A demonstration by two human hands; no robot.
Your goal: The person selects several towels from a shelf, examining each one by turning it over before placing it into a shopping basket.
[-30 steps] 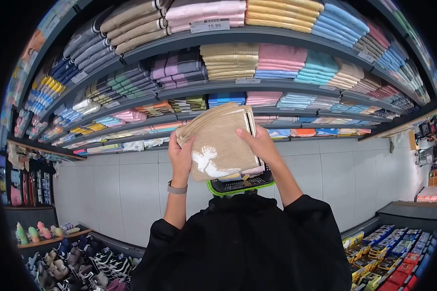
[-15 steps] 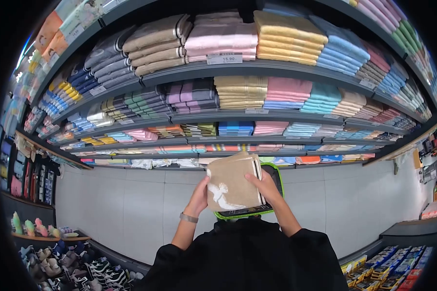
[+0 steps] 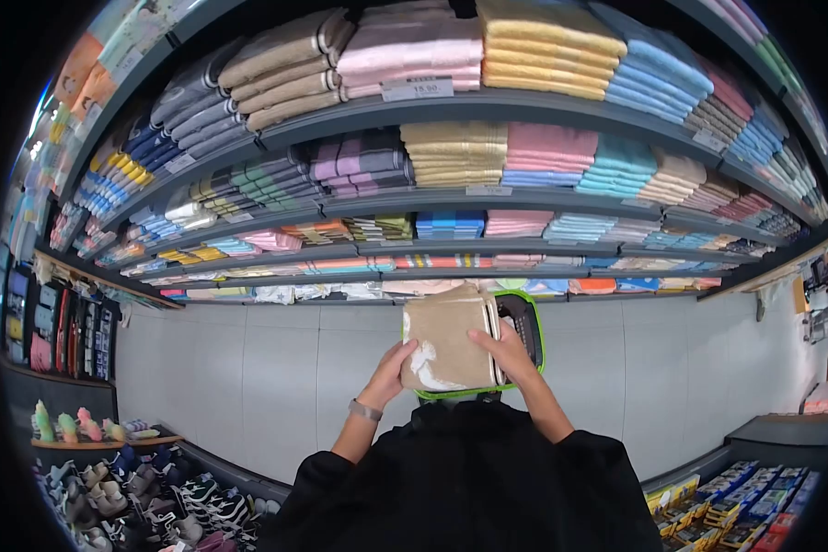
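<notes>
Beige towel [image 3: 453,342] sits folded right above the basket [image 3: 541,333], left hand [image 3: 394,363] pinching one edge, right hand [image 3: 511,355] pinching the other, thumbs on top, forearms [image 3: 357,431] angled inward.

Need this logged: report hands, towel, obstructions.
Left hand, right hand gripping folded tan towel at opposite sides. Towel over green-rimmed basket. No obstruction visible.
</notes>
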